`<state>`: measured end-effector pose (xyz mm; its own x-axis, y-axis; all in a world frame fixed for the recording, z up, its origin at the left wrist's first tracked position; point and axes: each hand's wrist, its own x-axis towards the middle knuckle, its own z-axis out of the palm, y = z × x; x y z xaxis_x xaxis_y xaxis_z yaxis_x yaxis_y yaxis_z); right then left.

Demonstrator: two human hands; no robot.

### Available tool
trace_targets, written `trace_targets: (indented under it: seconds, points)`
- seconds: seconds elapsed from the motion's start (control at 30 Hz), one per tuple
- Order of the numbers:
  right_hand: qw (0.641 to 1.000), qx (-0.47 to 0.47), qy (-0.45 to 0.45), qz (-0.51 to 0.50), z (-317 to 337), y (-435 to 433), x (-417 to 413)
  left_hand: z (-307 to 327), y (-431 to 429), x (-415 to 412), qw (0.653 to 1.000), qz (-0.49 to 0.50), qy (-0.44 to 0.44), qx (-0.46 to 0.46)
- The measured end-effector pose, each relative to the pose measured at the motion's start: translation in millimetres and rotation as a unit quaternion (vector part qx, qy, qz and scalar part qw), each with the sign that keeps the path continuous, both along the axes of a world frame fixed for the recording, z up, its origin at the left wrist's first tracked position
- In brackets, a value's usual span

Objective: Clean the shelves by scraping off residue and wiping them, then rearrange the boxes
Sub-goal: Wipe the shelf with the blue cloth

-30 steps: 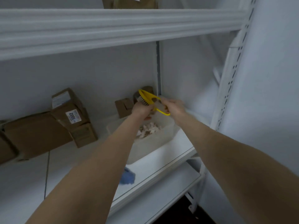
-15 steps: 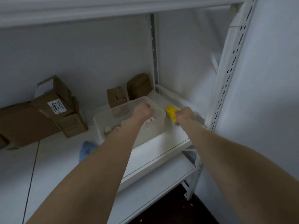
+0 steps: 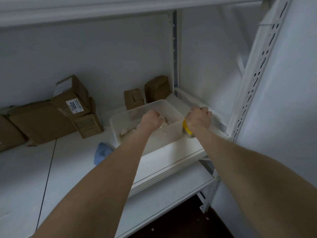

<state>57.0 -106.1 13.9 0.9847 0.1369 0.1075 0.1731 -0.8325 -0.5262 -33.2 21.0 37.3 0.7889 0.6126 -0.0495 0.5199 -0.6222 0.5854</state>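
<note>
My right hand (image 3: 199,118) grips a yellow brush (image 3: 186,128) on the white shelf (image 3: 180,152), just right of a clear plastic tub (image 3: 118,124). The brush pokes out under my wrist with its bristles down on the shelf. My left hand (image 3: 151,119) is curled in a fist inside the tub, over white scraps of residue (image 3: 127,131); whether it holds any is hidden. Two small brown boxes (image 3: 134,98) stand behind the tub against the back wall. Larger cardboard boxes (image 3: 72,100) lean in a pile at the left.
A blue cloth (image 3: 101,152) lies crumpled on the shelf left of my left forearm. A slotted white upright (image 3: 252,86) bounds the shelf on the right. A lower shelf (image 3: 163,201) juts out below, with dark floor (image 3: 188,222) beneath.
The brush came down from mid-air, where both hands held it above the tub, to the shelf right of the tub. My left hand dropped into the tub. The view tilted downward.
</note>
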Motion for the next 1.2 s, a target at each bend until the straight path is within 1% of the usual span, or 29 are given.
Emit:
trace_targets:
  seconds: [0.07,0.2,0.3,0.37,0.43,0.5,0.57,0.6,0.63,0.7,0.73,0.77,0.8,0.83,0.9,0.97,1.03,1.13,1.2]
  points:
    - [0.999,0.024,-0.037,0.031,11,14,-7,3,4,-7,0.999,0.015,-0.028,0.0]
    - [0.988,0.075,-0.077,0.114,33,54,-41,13,17,-34,0.995,0.029,-0.096,0.017]
    - [0.972,0.133,-0.077,0.179,46,92,-80,12,43,-62,0.993,0.053,-0.101,0.033]
    - [0.957,0.167,-0.069,0.229,53,118,-109,8,65,-86,0.992,0.082,-0.097,0.025]
    - [0.944,0.158,-0.068,0.282,54,144,-139,5,87,-115,0.99,0.108,-0.092,0.014]
    - [0.931,0.133,-0.049,0.336,48,166,-167,2,111,-146,0.985,0.149,-0.09,-0.004]
    - [0.92,0.076,-0.001,0.385,31,186,-190,-5,136,-173,0.981,0.18,-0.066,-0.029]
    - [0.918,0.025,0.028,0.395,20,195,-200,-9,147,-187,0.979,0.19,-0.053,-0.045]
    - [0.918,-0.029,0.059,0.391,5,204,-207,-15,159,-200,0.978,0.199,-0.041,-0.052]
    - [0.921,-0.135,0.109,0.349,-19,214,-216,-26,176,-221,0.976,0.202,-0.033,-0.074]
    - [0.917,-0.181,0.137,0.329,-30,217,-218,-31,183,-231,0.976,0.204,-0.029,-0.077]
    - [0.911,-0.208,0.167,0.315,-39,217,-218,-35,189,-240,0.975,0.203,-0.027,-0.082]
    - [0.907,-0.216,0.193,0.306,-48,217,-220,-39,195,-247,0.975,0.202,-0.024,-0.09]
    - [0.913,-0.205,0.2,0.292,-57,219,-222,-43,201,-254,0.975,0.199,-0.022,-0.097]
    - [0.939,-0.163,0.143,0.268,-75,227,-228,-52,211,-268,0.974,0.2,-0.018,-0.105]
    - [0.952,-0.138,0.111,0.25,-83,246,-240,-64,222,-281,0.973,0.204,-0.013,-0.108]
    - [0.95,-0.142,0.119,0.25,-82,273,-255,-73,237,-292,0.968,0.216,-0.023,-0.123]
    - [0.946,-0.162,0.088,0.268,-86,324,-275,-86,268,-311,0.957,0.246,-0.056,-0.145]
    - [0.938,-0.165,0.075,0.294,-90,356,-286,-91,288,-322,0.952,0.263,-0.067,-0.14]
